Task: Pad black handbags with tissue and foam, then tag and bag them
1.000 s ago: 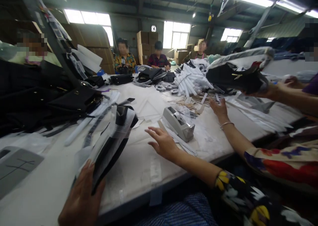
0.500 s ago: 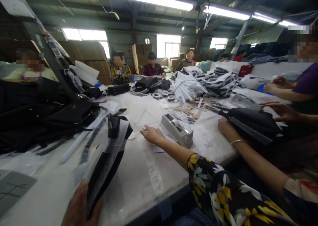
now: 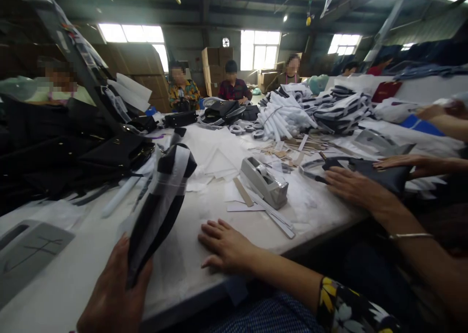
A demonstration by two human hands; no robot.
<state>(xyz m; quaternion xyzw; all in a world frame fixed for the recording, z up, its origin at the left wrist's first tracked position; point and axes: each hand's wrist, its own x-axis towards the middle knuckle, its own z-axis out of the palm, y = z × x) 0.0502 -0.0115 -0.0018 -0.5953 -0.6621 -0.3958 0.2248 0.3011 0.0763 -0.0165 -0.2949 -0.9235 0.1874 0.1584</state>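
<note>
My left hand (image 3: pixel 113 294) is at the near edge of the table, closed on the lower end of a black bag wrapped in translucent sheet (image 3: pixel 161 201), which stands tilted up off the table. My right hand (image 3: pixel 223 245), in a flowered sleeve, lies flat on the white table (image 3: pixel 73 274) with fingers stretched out and nothing in it. A grey tape dispenser (image 3: pixel 265 182) sits a little beyond it, with paper strips (image 3: pixel 244 201) between them.
A co-worker's hand with a bracelet (image 3: pixel 351 186) rests on a black bag (image 3: pixel 383 174) at the right. Black bags (image 3: pixel 109 152) are piled at the left and white rolled pieces (image 3: pixel 281 118) at the back. Other people sit at the far end. A grey mat (image 3: pixel 29 255) lies near left.
My right hand drew back from beside the tape dispenser to the near edge and now lies flat. The co-worker's black bag came down from mid-air onto the table.
</note>
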